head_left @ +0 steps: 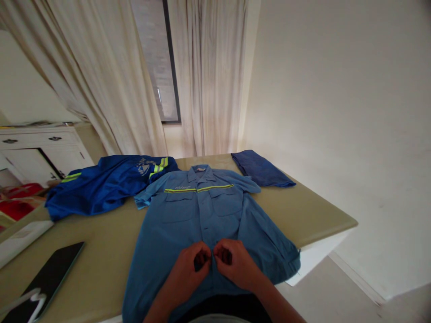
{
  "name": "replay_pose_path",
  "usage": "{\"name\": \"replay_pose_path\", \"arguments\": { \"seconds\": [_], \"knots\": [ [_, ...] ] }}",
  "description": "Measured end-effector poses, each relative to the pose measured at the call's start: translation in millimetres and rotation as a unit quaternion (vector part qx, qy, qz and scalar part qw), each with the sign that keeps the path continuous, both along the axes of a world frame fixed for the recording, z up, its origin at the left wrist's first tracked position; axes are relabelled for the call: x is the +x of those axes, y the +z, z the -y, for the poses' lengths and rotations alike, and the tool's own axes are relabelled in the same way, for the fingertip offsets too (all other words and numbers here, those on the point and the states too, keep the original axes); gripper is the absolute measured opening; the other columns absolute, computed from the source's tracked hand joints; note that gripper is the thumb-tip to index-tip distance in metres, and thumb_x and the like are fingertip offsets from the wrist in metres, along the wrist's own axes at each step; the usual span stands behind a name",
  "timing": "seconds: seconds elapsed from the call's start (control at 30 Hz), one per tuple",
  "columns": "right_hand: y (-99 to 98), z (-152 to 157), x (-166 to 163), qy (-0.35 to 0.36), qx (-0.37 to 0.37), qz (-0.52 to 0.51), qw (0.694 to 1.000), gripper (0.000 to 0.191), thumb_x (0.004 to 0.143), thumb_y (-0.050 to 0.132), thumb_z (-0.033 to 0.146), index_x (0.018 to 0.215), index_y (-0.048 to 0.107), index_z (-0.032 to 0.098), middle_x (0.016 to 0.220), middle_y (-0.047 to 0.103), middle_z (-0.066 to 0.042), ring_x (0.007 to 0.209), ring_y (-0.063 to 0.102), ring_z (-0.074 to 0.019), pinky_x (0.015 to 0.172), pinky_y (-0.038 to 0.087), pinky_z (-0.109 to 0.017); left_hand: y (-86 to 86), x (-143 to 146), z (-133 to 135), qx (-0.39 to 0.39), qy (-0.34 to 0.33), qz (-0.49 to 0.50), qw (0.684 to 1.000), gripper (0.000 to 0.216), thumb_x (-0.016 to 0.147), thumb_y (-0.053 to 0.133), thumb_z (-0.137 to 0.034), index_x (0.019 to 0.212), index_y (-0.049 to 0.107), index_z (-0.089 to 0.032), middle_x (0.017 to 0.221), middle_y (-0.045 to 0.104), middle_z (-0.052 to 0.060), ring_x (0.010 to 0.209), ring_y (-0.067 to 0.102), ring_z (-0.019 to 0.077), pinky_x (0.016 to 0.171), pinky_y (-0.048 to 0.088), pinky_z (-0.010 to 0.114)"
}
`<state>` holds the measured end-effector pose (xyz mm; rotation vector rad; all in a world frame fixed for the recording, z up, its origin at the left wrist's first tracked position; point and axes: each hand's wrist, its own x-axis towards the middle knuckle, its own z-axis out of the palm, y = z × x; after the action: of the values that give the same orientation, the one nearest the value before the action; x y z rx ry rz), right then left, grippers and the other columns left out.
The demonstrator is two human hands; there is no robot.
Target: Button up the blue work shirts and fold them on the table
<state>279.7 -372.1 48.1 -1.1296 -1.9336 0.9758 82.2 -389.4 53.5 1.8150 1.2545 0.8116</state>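
Observation:
A light blue work shirt point(198, 215) with a yellow reflective chest stripe lies flat, front up, on the olive table point(303, 211). My left hand point(191, 264) and my right hand point(232, 262) are side by side on the shirt's front placket near the lower hem. Both have fingers curled and pinched on the fabric at the button line. The collar points away from me. What is between the fingertips is too small to make out beyond the shirt cloth.
A darker blue garment point(104, 184) with reflective stripes lies crumpled at the table's left. A folded navy cloth point(261, 168) sits at the far right corner. A dark tablet point(50, 276) lies near left. White cabinet point(40, 148), curtains and window stand behind.

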Motion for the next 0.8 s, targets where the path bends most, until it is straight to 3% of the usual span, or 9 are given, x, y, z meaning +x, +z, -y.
{"name": "replay_pose_path", "arguments": {
  "seconds": [0.4,0.63,0.8],
  "knots": [
    [-14.6,3,-5,0.011,0.158,0.1,0.982,0.02,0.078,0.058,0.01,0.093,0.063,0.022,0.084,0.065,0.0,0.069,0.06,-0.0129,0.064,0.04,-0.023,-7.2,-1,0,0.007,0.022,-0.02,1.0,0.008,0.085,0.053,-0.016,0.083,0.05,-0.023,0.076,0.059,-0.004,0.072,0.054,0.0139,0.069,0.039,0.024],
    [-18.7,8,-8,0.005,0.179,0.165,0.97,0.019,0.08,0.058,0.015,0.098,0.06,0.023,0.091,0.067,-0.002,0.08,0.064,-0.0172,0.069,0.04,-0.026,-2.6,0,4,0.028,0.022,-0.027,0.999,0.007,0.092,0.056,-0.029,0.09,0.057,-0.023,0.086,0.066,0.001,0.081,0.058,0.0171,0.077,0.043,0.026],
    [-22.9,8,-9,-0.007,0.193,0.167,0.967,0.022,0.083,0.056,0.013,0.101,0.061,0.023,0.091,0.069,-0.002,0.079,0.065,-0.0169,0.068,0.039,-0.027,-7.6,-2,-1,-0.008,0.025,0.004,1.0,0.017,0.096,0.054,-0.038,0.088,0.055,-0.023,0.079,0.062,-0.001,0.074,0.056,0.0153,0.07,0.042,0.025]
  ]
}}
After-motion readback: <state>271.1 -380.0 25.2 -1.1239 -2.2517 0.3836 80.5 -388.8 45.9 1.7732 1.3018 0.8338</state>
